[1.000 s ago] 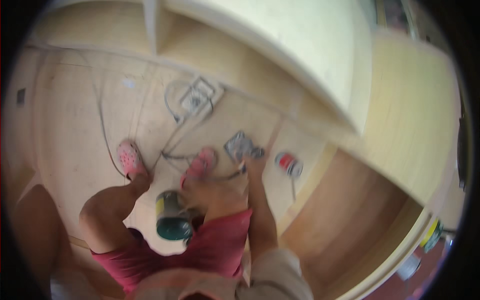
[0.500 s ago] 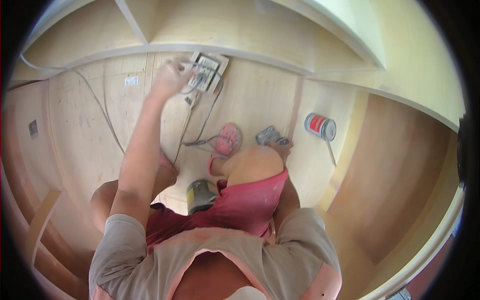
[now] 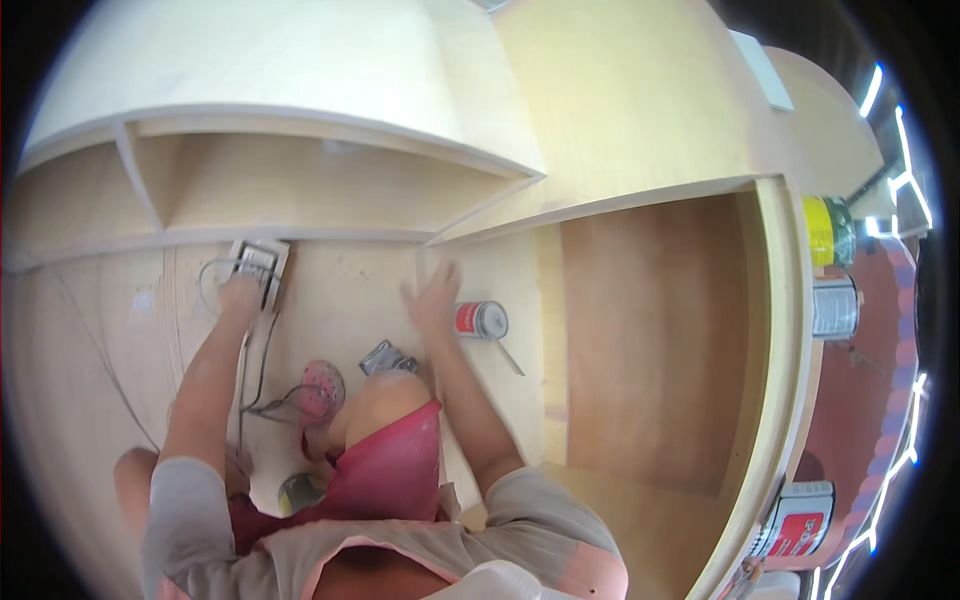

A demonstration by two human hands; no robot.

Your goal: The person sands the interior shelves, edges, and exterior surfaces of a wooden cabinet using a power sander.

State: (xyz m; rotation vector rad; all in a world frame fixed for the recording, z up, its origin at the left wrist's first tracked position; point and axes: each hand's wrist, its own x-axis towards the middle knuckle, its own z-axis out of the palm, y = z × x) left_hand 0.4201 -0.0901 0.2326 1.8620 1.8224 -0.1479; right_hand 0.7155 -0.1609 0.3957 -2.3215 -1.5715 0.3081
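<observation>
My left hand (image 3: 239, 293) is at the lower part of a white power socket (image 3: 270, 255) by the back panel. Its fingers look bent together there, and what they hold is hidden. A grey cable (image 3: 203, 272) loops beside this hand. My right hand (image 3: 433, 298) is raised and slightly blurred, fingers spread, with nothing in it. Just right of it stands a tin (image 3: 482, 320) with a red label, a thin stick (image 3: 510, 358) beside it. Below that hand, near my knee, lies a grey blocky object (image 3: 388, 358) whose kind I cannot make out.
A long shelf unit (image 3: 300, 190) overhangs the back. To the right is a deep wooden compartment (image 3: 650, 350). More cable (image 3: 280, 405) lies around my pink clog (image 3: 322, 390). A dark pot (image 3: 298, 492) sits under me. Several tins, such as a red-labelled one (image 3: 805, 520), stand beyond the right edge.
The view has swung right. My left hand has lowered onto the socket. My right hand has left the grey object's side and come up open beside the tin.
</observation>
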